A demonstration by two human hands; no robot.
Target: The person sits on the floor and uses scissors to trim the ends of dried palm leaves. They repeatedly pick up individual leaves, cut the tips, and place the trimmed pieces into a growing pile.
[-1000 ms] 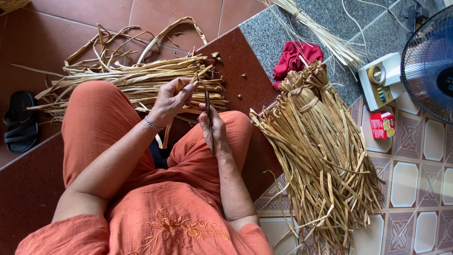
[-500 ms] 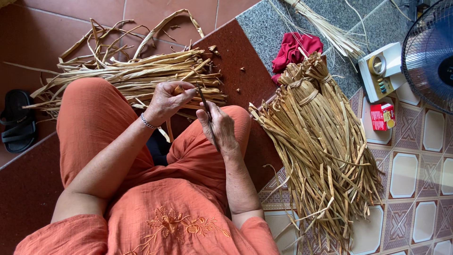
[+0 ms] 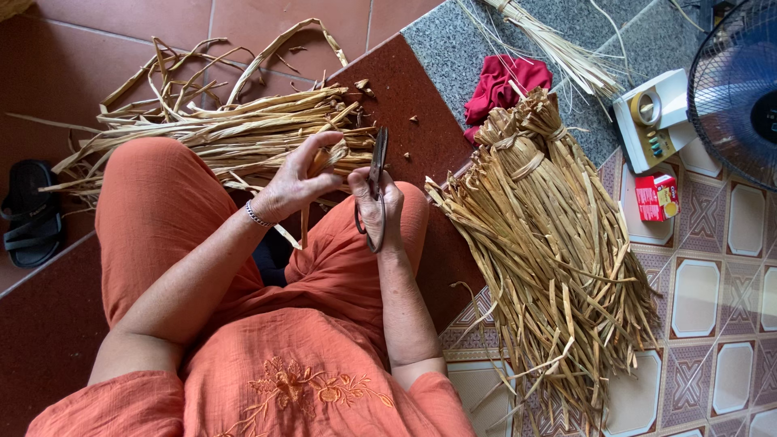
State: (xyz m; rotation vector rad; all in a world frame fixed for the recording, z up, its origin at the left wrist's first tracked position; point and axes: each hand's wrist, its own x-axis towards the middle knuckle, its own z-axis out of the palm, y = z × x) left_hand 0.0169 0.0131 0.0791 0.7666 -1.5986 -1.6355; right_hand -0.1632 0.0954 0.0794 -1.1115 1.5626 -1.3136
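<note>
At the far left a black sandal (image 3: 31, 212) lies on the dark red floor (image 3: 73, 48), well apart from the work. Right of it a loose heap of dry straw strips (image 3: 227, 129) spreads across the floor beyond the person's orange-clad knee (image 3: 158, 202). The left hand (image 3: 298, 180), with a thin bracelet (image 3: 257, 217) at the wrist, has its fingers closed around the end of a straw strip (image 3: 303, 226) that hangs down over the lap, close against the near edge of the heap. Just beside it the right hand (image 3: 379, 212) grips a pair of dark scissors (image 3: 375, 186), fingers through the handles and the blades pointing away, upright and seemingly closed, near the strip's top end. Small cut scraps (image 3: 409, 121) dot the floor beyond the hands. Further right a large bundle of tied straw bunches (image 3: 550, 243) fans out over the patterned tiles (image 3: 704, 291), with a red cloth (image 3: 502, 85) at its far end. Right again stand a small white device (image 3: 651, 121) and a little red box (image 3: 657, 197), and a fan's grille (image 3: 740, 81) fills the far right corner
</note>
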